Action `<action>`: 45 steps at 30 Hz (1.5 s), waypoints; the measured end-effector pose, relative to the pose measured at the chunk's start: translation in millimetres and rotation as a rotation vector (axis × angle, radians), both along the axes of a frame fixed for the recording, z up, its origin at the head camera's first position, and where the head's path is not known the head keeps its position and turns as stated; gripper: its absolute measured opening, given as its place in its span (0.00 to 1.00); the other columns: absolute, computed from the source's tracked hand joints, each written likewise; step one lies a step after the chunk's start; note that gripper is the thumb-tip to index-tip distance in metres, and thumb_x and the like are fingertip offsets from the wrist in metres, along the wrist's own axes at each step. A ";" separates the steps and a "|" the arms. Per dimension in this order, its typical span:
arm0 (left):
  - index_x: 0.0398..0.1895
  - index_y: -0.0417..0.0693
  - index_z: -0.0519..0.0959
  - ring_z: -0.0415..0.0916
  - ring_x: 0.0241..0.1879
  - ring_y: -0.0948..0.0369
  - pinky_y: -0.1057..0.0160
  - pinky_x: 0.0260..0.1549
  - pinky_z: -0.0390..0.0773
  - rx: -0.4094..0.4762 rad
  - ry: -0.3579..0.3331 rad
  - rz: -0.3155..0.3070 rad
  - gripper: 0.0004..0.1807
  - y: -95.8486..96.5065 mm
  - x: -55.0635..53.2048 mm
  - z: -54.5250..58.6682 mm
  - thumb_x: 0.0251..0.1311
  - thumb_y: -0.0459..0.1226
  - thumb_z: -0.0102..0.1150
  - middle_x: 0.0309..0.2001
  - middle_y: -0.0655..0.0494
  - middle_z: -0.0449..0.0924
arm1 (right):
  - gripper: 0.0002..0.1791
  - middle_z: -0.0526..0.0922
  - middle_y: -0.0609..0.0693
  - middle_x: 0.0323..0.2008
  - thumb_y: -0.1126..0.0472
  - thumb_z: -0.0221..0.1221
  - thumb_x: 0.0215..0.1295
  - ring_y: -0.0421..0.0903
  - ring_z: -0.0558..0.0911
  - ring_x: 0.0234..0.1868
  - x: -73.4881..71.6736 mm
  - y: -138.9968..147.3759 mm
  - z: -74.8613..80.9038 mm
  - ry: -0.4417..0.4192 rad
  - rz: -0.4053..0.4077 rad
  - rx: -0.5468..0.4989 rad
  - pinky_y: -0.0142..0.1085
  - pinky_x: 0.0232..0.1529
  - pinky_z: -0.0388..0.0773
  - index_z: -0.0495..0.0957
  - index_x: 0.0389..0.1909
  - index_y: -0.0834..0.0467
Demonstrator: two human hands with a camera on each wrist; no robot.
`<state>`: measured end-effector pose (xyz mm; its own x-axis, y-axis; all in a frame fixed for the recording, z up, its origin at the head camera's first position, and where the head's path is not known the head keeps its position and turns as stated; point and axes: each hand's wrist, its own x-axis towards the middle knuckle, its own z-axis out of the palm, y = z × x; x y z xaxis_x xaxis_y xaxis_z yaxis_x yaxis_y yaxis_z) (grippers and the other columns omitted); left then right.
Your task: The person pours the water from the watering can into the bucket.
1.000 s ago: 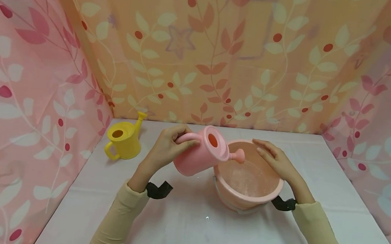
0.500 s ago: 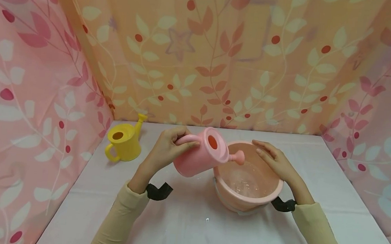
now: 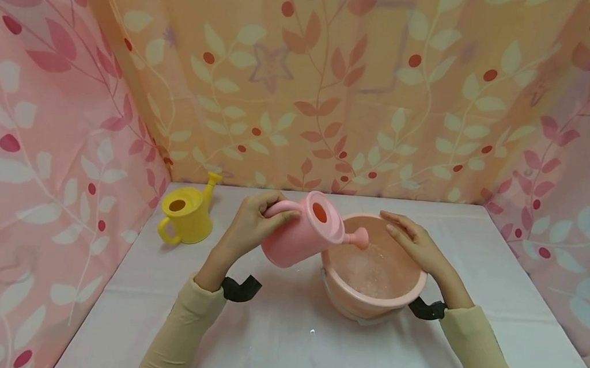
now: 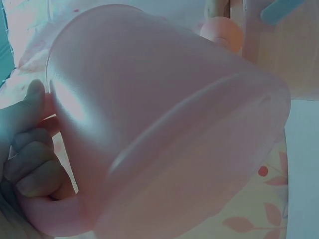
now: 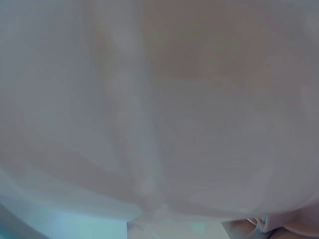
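My left hand point(image 3: 255, 221) grips the handle of a pink watering can point(image 3: 296, 236), its fingers curled through the handle in the left wrist view. The can is tipped to the right, its spout head point(image 3: 360, 237) over the left side of a pale pink bucket point(image 3: 371, 300). Rippled water point(image 3: 371, 274) lies inside the bucket. My right hand point(image 3: 417, 243) holds the bucket's right rim, thumb on the inner side and fingers along the outside. The bucket's outer wall point(image 5: 209, 124) fills most of the right wrist view, blurred.
A yellow watering can point(image 3: 190, 219) stands upright at the back left of the white table point(image 3: 282, 350). Small water drops lie on the tabletop in front of the bucket. Leaf-patterned cloth point(image 3: 307, 92) encloses the back and sides.
Ripples and splashes on the water in the bucket have shifted and look weaker than half a second ago. Both hands, the watering can and the bucket keep almost the same places.
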<state>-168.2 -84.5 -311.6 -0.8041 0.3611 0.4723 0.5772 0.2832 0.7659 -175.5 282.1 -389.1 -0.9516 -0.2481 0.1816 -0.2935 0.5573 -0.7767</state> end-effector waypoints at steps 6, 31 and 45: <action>0.27 0.50 0.76 0.70 0.27 0.61 0.65 0.27 0.73 0.018 0.033 -0.017 0.10 -0.6 -3.7 -5.2 0.52 0.44 0.66 0.25 0.57 0.73 | 0.24 0.67 0.49 0.64 0.53 0.48 0.71 0.49 0.64 0.66 0.3 -0.4 -2.2 -0.010 -0.012 -0.008 0.28 0.58 0.65 0.63 0.66 0.50; 0.24 0.40 0.75 0.67 0.25 0.58 0.68 0.26 0.67 -0.022 0.009 0.049 0.10 7.1 9.5 19.6 0.51 0.35 0.67 0.21 0.51 0.69 | 0.23 0.66 0.59 0.64 0.59 0.49 0.71 0.56 0.64 0.65 10.7 -13.0 20.3 -0.027 0.006 -0.013 0.53 0.60 0.62 0.63 0.64 0.61; 0.24 0.49 0.76 0.68 0.26 0.61 0.67 0.25 0.70 -0.019 0.027 0.020 0.12 2.8 -3.5 2.6 0.51 0.46 0.66 0.21 0.56 0.70 | 0.23 0.66 0.54 0.64 0.56 0.48 0.71 0.52 0.64 0.66 -1.4 -0.4 0.8 -0.010 0.003 0.002 0.48 0.61 0.64 0.64 0.65 0.54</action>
<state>-171.7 -81.7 -309.0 -0.7983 0.3544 0.4870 0.5915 0.3094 0.7445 -176.9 281.7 -388.3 -0.9526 -0.2513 0.1712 -0.2871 0.5582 -0.7785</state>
